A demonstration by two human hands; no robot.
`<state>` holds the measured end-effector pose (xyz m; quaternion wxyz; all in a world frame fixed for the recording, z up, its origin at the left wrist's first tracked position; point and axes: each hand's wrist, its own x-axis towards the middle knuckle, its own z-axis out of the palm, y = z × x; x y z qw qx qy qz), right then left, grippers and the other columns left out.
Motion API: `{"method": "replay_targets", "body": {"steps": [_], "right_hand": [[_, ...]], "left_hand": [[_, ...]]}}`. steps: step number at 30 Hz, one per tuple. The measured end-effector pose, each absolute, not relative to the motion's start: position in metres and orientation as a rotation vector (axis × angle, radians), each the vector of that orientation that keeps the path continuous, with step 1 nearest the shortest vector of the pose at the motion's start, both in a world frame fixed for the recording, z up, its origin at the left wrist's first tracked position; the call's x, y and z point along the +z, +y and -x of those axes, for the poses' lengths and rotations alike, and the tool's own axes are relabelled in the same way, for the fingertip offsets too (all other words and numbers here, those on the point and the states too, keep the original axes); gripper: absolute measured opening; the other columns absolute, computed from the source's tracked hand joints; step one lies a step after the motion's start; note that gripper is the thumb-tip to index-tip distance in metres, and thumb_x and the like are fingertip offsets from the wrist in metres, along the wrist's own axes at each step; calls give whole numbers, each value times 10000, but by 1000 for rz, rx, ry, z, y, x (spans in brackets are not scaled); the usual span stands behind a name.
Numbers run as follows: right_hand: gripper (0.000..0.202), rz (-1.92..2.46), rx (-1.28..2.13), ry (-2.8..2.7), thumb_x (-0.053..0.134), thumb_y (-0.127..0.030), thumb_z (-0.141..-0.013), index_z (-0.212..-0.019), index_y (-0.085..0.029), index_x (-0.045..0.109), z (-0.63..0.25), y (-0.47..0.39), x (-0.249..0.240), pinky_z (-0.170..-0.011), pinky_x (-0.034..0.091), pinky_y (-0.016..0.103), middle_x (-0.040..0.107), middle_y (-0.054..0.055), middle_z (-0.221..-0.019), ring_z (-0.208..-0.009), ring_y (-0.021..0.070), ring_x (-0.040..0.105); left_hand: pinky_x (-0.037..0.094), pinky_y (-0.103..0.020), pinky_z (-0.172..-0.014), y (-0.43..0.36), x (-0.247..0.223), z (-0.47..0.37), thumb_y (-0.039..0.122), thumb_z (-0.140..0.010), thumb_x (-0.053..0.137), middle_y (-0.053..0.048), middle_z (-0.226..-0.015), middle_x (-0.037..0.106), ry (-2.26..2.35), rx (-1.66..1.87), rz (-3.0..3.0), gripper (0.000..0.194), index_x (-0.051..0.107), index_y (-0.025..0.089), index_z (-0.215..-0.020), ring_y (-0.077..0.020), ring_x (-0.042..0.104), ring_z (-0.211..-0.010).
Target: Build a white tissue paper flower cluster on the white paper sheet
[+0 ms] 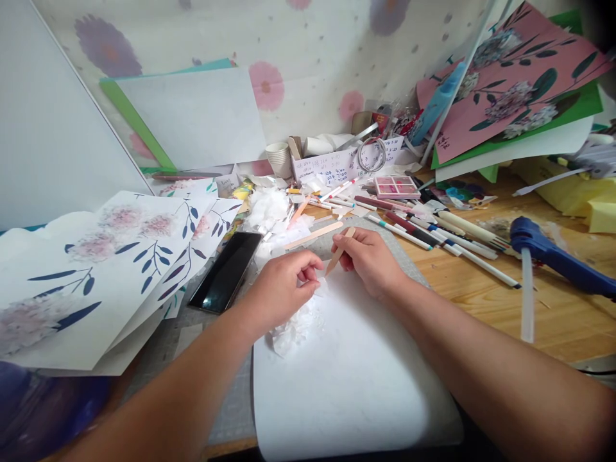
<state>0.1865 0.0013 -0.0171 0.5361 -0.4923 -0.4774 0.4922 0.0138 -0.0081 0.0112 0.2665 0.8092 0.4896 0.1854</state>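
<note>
A white sheet of paper [356, 385] lies in front of me on a grey cutting mat [226, 385]. Crumpled white tissue petals [293, 330] form a clump on its upper left part. Between the fingers of my right hand [370, 260] is a flat wooden craft stick [341, 250], its lower tip pointing down near the tissue. My left hand [286, 285] is just left of the stick, thumb and forefinger pinched on a small white piece of tissue [321, 287] above the clump.
A phone [225, 273] and flower-decorated sheets [158, 282] lie at left. Behind the hands are tissue scraps [269, 208], another craft stick [314, 235] and several markers [399, 231]. A blue glue gun [558, 260] lies at right, near a pink palette [397, 187] and paper cups [278, 160].
</note>
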Motion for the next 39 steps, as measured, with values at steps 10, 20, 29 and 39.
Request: {"method": "replay_targets", "body": {"steps": [10, 20, 29, 39], "right_hand": [[265, 1286, 1070, -1205, 552, -365, -791, -577, -210, 559, -189, 4, -20, -464, 290, 266, 458, -51, -414, -409, 115, 403], [271, 1429, 936, -1406, 573, -303, -782, -527, -213, 558, -187, 2, -19, -520, 309, 264, 543, -31, -456, -471, 127, 445], [284, 1431, 893, -1354, 531, -343, -812, -559, -216, 532, -193, 6, -21, -517, 321, 270, 515, -34, -475, -469, 124, 439], [259, 1278, 1126, -1316, 564, -387, -787, -618, -191, 561, -188, 0, -15, -470, 338, 248, 513, -35, -461, -442, 114, 461]], "left_hand": [[471, -296, -811, 1, 6, -11, 231, -804, 590, -23, -970, 644, 1389, 332, -2397, 200, 697, 239, -973, -191, 618, -880], [434, -370, -862, 10, 10, -24, 252, -738, 667, -51, -937, 637, 1401, 125, -2420, 123, 692, 222, -854, -275, 581, -988], [434, -313, -776, 9, 9, -28, 136, -732, 615, -18, -819, 628, 1344, 169, -2403, 103, 650, 212, -673, -218, 589, -895], [412, -239, -593, 5, 10, -24, 111, -719, 590, 41, -697, 644, 1370, 400, -2310, 112, 592, 206, -661, -143, 590, -676]]}}
